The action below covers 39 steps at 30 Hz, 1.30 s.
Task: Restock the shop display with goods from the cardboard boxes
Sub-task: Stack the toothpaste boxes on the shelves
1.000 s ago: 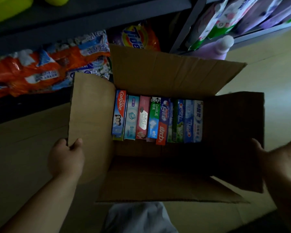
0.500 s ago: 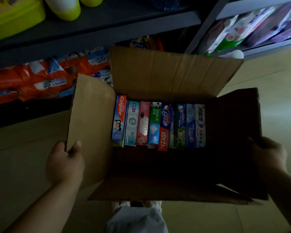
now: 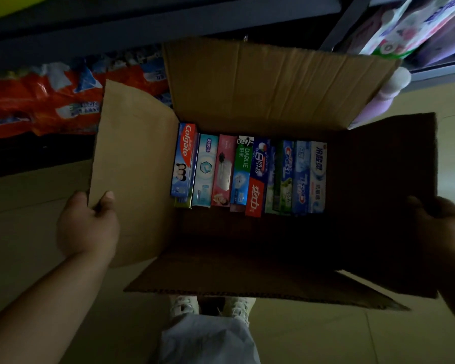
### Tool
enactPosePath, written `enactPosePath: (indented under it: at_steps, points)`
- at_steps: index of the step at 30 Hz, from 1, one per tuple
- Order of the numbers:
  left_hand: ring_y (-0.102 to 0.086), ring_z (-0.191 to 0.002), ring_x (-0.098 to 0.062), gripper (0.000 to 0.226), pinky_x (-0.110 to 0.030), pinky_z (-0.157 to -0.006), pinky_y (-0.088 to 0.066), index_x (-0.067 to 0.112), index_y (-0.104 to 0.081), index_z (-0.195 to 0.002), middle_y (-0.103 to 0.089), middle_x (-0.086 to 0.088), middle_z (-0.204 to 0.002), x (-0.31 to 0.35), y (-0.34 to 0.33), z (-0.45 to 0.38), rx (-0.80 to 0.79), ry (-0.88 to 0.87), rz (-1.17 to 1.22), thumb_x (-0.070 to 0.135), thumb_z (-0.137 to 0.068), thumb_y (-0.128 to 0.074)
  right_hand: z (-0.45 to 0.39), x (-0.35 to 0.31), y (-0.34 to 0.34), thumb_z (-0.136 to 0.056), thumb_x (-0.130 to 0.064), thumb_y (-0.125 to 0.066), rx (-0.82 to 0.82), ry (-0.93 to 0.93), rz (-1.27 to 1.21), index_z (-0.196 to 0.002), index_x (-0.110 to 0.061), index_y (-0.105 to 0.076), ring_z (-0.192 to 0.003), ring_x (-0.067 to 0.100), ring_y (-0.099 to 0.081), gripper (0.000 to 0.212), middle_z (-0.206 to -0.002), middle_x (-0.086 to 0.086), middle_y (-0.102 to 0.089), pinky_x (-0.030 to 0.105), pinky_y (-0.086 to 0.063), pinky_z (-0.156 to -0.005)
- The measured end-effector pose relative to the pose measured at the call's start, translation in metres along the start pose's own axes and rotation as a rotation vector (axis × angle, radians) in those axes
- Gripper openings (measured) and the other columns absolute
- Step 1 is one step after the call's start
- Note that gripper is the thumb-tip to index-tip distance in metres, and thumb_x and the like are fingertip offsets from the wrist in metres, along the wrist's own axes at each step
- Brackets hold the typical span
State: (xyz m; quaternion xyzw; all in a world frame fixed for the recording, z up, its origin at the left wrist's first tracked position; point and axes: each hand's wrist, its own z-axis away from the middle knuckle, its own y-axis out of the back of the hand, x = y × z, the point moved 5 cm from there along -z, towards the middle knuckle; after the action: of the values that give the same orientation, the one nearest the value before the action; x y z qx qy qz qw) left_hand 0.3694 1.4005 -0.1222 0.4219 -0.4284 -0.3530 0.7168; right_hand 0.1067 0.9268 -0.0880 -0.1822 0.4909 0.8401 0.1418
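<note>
The left hand [image 3: 88, 227], at nine o'clock, pinches the left flap's edge, thumb on top; the right hand [image 3: 447, 227], at three o'clock, grips the dark right flap, fingers hidden. Between them hangs the cardboard box [image 3: 260, 85], toothpaste cartons [image 3: 248, 173] packed along its far wall, toward twelve o'clock. Held by flaps alone, these could fold, tipping the cartons out.

Orange-and-blue packets [image 3: 50, 101] lie along the dark lower shelf [image 3: 24, 158], and a purple bottle [image 3: 384, 101] stands on the pale floor [image 3: 32, 232] beside it.
</note>
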Motion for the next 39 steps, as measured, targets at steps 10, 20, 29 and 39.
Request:
enactPosePath:
  at_steps: [10,20,29,39]
  points:
    - [-0.044,-0.114,-0.046,0.044,-0.051,-0.094,-0.033,0.007,-0.051,-0.118,-0.046,-0.023,-0.125,0.061,0.025,0.028,0.05,-0.612,-0.18,0.017,-0.08,-0.069,0.043,-0.052,-0.017,-0.084,-0.027,-0.065,0.025,0.35,0.264,-0.142,-0.046,-0.028,-0.135,0.036,-0.029,0.072,-0.147,0.005,-0.027,0.061,-0.033,-0.104]
    - [-0.05,-0.119,-0.013,0.046,-0.028,-0.094,-0.047,0.023,-0.041,-0.128,-0.047,0.003,-0.132,0.1,-0.115,0.052,-0.58,-0.651,-0.152,0.024,-0.088,-0.062,0.047,-0.064,-0.227,-0.089,-0.021,-0.063,-0.602,0.297,0.37,-0.146,-0.03,-0.027,-0.124,0.02,-0.051,0.068,-0.14,0.002,-0.045,0.045,-0.047,-0.102]
    - [-0.051,-0.113,-0.014,0.032,-0.025,-0.092,-0.045,0.019,-0.047,-0.121,-0.049,0.004,-0.125,0.087,-0.184,0.003,-0.482,-0.637,0.078,0.014,-0.092,-0.058,-0.011,-0.069,-0.317,-0.091,-0.025,-0.063,-0.413,0.647,0.231,-0.148,-0.018,-0.027,-0.131,0.02,-0.041,0.068,-0.147,0.005,-0.034,0.032,-0.036,-0.107]
    - [-0.053,-0.089,0.007,0.031,-0.002,-0.07,-0.041,0.036,-0.051,-0.094,-0.056,0.013,-0.098,0.061,-0.131,0.003,-0.44,-0.598,0.483,0.007,-0.088,-0.061,0.018,-0.082,-0.309,-0.088,-0.025,-0.067,-0.23,0.775,0.142,-0.146,-0.012,-0.032,-0.136,0.022,-0.027,0.068,-0.147,0.009,-0.031,0.031,-0.027,-0.111]
